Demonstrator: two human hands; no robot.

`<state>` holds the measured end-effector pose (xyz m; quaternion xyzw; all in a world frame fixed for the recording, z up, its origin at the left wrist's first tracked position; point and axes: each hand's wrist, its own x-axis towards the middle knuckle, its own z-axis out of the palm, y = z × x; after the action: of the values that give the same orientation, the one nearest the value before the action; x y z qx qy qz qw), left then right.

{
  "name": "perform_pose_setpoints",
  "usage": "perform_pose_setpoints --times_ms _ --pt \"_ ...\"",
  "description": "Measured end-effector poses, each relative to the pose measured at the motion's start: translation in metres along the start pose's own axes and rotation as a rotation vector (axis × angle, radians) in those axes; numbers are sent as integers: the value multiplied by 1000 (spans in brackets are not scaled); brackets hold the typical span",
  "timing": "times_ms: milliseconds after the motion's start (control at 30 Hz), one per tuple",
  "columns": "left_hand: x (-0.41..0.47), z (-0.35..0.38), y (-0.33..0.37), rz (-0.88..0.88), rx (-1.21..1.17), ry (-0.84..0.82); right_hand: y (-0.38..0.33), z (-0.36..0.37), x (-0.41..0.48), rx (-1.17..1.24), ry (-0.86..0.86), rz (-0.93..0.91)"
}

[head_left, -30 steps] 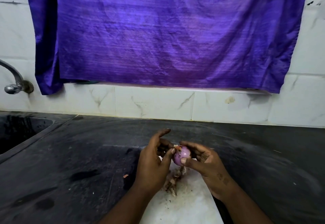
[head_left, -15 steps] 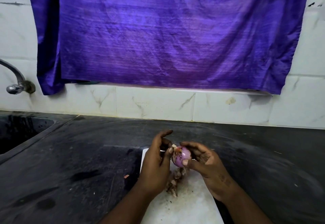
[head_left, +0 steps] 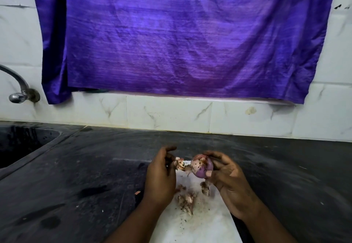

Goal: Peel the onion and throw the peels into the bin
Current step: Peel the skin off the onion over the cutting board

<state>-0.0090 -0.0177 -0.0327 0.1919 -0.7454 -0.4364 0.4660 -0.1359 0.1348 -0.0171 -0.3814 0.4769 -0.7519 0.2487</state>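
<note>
A small purple onion (head_left: 202, 165) is held in my right hand (head_left: 228, 179) above a white cutting board (head_left: 198, 225). My left hand (head_left: 162, 174) sits just to the left of it and pinches a strip of dry peel (head_left: 180, 163) that stretches away from the onion. More torn peels (head_left: 185, 200) lie in a small heap on the board below, and another scrap (head_left: 205, 187) hangs by my right palm. No bin is in view.
The board rests on a dark stone counter (head_left: 76, 176). A sink basin (head_left: 21, 143) lies at the far left under a metal tap (head_left: 17, 96). A purple cloth (head_left: 181, 36) hangs on the white tiled wall behind.
My hands have drawn apart: the left has pulled a strip of peel off to the left while the right has carried the onion slightly right.
</note>
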Motion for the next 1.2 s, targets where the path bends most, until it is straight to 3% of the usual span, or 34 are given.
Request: perform_pose_setpoints --times_ms 233,433,633,900,1200 --pt "-8 0 5 92 246 -136 -1 1 -2 -14 29 30" --pt "-13 -3 25 227 47 -107 -3 6 -3 -72 -9 65" --pt "-12 -2 26 214 -56 -132 0 5 -5 -152 -52 94" --pt "-10 -1 22 245 0 -93 0 5 -7 -263 -56 71" --pt "-7 1 16 207 -4 -51 -3 6 -9 -192 -100 71"
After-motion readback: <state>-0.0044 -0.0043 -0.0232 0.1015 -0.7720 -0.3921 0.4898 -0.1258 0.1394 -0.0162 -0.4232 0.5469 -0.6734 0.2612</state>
